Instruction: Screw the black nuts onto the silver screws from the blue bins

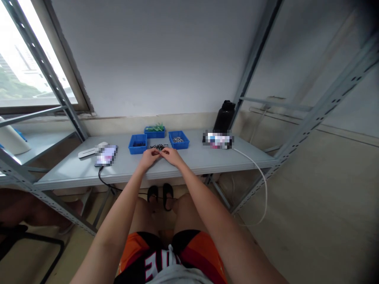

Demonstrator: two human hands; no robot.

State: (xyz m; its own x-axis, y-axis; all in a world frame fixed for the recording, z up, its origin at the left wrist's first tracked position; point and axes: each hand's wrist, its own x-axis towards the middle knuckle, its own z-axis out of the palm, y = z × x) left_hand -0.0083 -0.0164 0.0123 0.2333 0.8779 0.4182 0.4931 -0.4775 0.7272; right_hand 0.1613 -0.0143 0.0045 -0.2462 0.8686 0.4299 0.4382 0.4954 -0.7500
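My left hand (150, 157) and my right hand (171, 156) meet over the front part of the grey shelf table, fingertips pinched together. Whatever they hold between them is too small to make out. Just beyond the fingers lies a small pile of dark and silvery pieces (159, 146). Behind it on the left stands a blue bin (137, 150) with dark small parts inside. To the right, another blue bin (181, 145) contains shiny metal and dark pieces. A third blue bin (155, 134), farther back, has green strip-like pieces (156, 127) in it.
On the left of the table (124, 167) lie a phone (106, 155) with a black cable and a white device (87, 152). At the right stand a black bottle (224, 117) and a blurred device (218, 140) with a white cable (265, 189). Metal uprights frame both sides.
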